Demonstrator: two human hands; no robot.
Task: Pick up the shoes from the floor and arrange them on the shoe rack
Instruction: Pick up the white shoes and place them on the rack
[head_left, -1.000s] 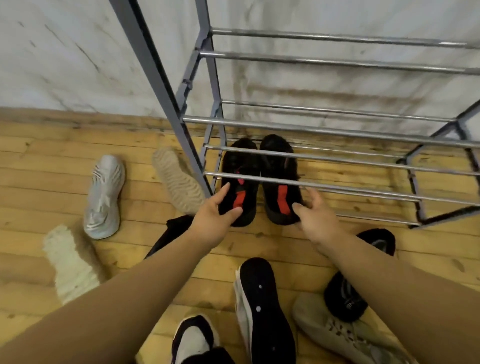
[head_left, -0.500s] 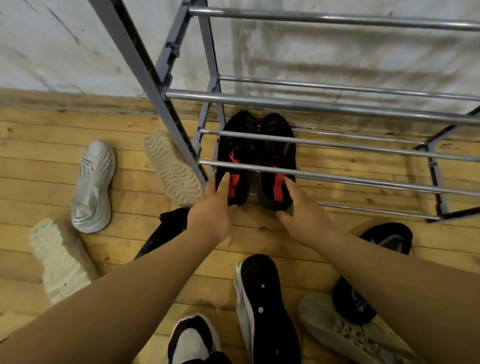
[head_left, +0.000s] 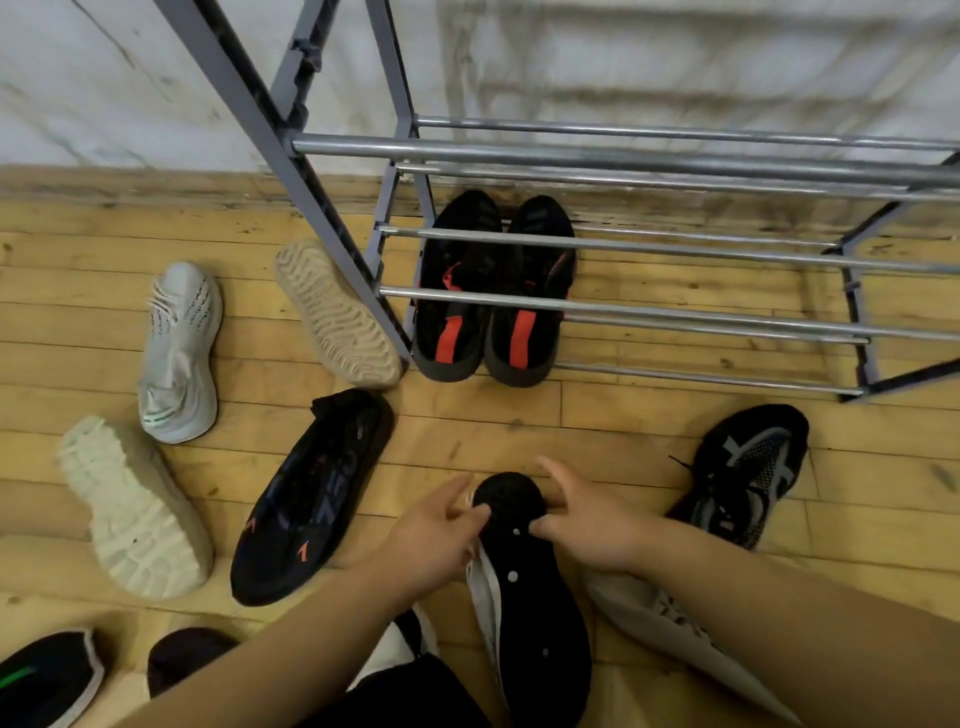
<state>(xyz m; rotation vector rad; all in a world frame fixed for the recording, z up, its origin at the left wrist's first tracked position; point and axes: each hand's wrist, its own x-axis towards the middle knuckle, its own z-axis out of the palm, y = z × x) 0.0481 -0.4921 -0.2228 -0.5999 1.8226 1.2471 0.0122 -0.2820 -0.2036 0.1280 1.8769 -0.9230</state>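
Note:
A pair of black shoes with red stripes (head_left: 488, 291) sits on the bottom tier of the grey metal shoe rack (head_left: 623, 150), at its left end. On the floor in front of me a black shoe (head_left: 524, 587) lies on its side, its black sole with white dots facing up. My left hand (head_left: 441, 530) and my right hand (head_left: 587, 525) flank its toe with fingers spread. Their fingertips touch the toe, and the shoe rests on the floor.
Loose shoes lie on the wooden floor: a grey knit shoe (head_left: 179, 353), a beige sole (head_left: 332, 312) against the rack leg, a cream sole (head_left: 130, 509), a black shoe (head_left: 311, 499), a black-grey shoe (head_left: 748, 473), a pale shoe (head_left: 670, 623).
Both hands have drawn back from the black-and-red pair on the rack to the toe of the black shoe on the floor. The view has tilted down.

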